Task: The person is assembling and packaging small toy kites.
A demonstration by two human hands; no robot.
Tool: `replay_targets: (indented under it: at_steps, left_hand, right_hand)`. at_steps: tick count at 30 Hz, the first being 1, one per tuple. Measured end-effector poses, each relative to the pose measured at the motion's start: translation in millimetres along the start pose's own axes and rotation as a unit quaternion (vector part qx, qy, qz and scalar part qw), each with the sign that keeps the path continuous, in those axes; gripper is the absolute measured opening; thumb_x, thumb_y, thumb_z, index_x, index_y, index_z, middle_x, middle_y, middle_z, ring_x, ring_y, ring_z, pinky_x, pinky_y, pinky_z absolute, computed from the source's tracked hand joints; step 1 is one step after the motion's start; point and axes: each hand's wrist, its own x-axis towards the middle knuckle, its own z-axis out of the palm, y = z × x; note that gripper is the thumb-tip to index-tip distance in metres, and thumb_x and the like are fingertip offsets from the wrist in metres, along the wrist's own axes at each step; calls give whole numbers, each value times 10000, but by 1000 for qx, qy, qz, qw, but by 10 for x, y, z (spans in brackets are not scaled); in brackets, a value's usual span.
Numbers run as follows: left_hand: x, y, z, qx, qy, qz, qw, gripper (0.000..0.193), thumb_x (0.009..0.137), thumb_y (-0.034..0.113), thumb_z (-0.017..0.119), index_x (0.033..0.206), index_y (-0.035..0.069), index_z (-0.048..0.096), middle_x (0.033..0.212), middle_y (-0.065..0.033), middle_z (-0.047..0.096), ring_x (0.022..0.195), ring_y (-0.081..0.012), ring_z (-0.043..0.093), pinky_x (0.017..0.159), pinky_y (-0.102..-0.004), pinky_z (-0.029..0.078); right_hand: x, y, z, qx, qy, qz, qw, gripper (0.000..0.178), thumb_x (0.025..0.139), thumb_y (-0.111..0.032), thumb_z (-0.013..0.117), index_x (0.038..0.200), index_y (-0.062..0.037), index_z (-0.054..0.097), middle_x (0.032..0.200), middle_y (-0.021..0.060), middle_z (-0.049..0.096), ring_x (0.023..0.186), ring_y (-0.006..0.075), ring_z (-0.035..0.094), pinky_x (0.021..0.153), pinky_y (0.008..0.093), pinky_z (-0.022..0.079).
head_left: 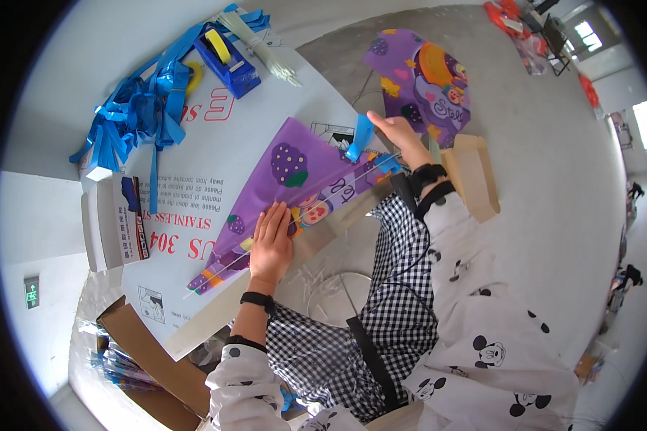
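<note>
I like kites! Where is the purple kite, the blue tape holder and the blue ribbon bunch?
purple kite (289, 167), head view, on its grape picture.
blue tape holder (228, 63), head view, on its body.
blue ribbon bunch (133, 111), head view, on the tangled middle.

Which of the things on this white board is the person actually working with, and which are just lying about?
In use:
- purple printed kite sheet, pressed flat by the left hand
- blue ribbon strip, pinched by the right hand
- thin white rod across the sheet

Lying about:
- blue tape dispenser
- heap of blue ribbons
- small white box
- second purple printed sheet
</note>
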Motion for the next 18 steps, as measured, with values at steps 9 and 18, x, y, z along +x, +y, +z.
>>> replay_targets:
  at_steps: [9, 18]
  left_hand:
    - [16, 33, -34, 4, -11, -1, 1000, 500, 789, -15, 528, 1289, -4, 543, 1390, -104, 500, 1330, -259, 441, 1134, -438, 336]
    - [13, 33, -52, 9, -13, -4, 1000, 493, 796, -18, 523, 1288, -11, 542, 1385, -110, 504, 1324, -267, 448, 1129, -444, 338]
  right_hand:
    - [267, 29, 389, 139, 44, -13, 989, 497, 651, -266, 858, 994, 35, 661, 913, 91, 651, 859, 179, 610, 791, 298, 443]
    - [304, -19, 128, 680, -54, -32, 731, 165, 865, -95, 669, 1001, -13, 624, 900, 84, 654, 851, 200, 625, 877, 330, 484]
